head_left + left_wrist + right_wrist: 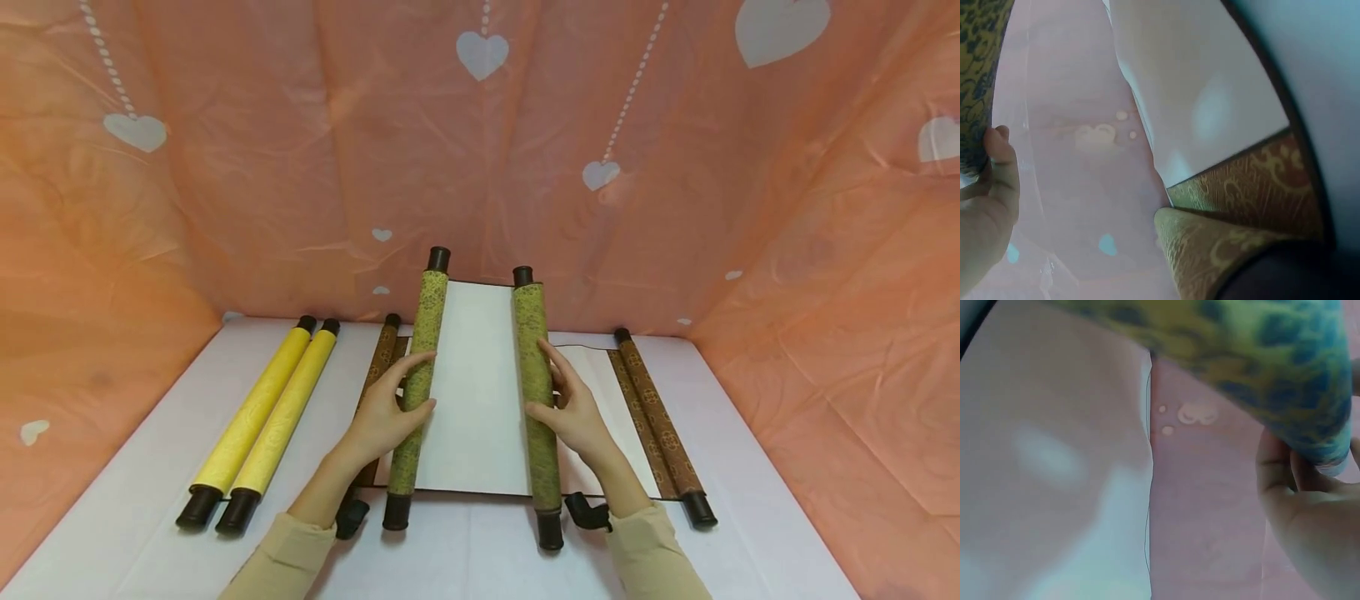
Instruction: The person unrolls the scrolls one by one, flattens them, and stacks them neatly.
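A scroll with green patterned rollers is partly unrolled, its white sheet (480, 375) stretched between the two rolls. My left hand (386, 421) grips the left green roll (429, 321), thumb in front. Around the right green roll (531, 325) curl the thumb and fingers of my right hand (576, 408). In the right wrist view that patterned roll (1291, 369) rests in the hand (1310, 519). The green scroll is held over a brown scroll (663, 417), which lies unrolled on the table and is hidden in its middle. A brown end roll (1210, 247) shows large in the left wrist view.
Two yellow rolls (288, 408) with dark end knobs lie side by side on the white table (135, 492), to the left. Peach cloth (405, 150) printed with pale hearts hangs behind and along both sides. Black wrist mounts (588, 510) sit near both cuffs.
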The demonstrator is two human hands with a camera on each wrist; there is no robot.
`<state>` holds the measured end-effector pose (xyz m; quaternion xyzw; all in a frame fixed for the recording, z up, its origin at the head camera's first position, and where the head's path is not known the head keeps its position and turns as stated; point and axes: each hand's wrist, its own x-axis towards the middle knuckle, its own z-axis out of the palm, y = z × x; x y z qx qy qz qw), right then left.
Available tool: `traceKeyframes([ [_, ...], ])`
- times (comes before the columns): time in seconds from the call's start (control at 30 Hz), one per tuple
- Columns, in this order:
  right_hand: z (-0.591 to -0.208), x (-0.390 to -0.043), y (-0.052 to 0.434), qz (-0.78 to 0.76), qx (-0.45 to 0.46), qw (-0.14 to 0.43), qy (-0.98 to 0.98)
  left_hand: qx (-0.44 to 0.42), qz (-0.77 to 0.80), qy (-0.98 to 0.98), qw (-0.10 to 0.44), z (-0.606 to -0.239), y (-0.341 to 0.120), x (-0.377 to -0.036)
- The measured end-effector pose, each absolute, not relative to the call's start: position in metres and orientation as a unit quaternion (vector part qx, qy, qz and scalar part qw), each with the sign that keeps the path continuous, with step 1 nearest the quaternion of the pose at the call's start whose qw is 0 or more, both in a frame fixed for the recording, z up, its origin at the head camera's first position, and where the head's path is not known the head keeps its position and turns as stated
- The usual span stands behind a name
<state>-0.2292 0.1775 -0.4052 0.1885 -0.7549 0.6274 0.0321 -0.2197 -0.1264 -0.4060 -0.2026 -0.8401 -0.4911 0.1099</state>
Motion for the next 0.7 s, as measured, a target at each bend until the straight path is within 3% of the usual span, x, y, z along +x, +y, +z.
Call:
traceKeyframes([
  [0.5,-0.404,-0.232,0.192,0.623,0.198,0.023,-0.756,-0.214,-0.486,-0.843,0.089,-0.4,-0.143,-0.222],
  [0.7,-0.406,-0.234,0.193,0.597,0.199,0.044,-0.776,-0.209,-0.483,-0.846,0.084,-0.4,-0.144,-0.222],
])
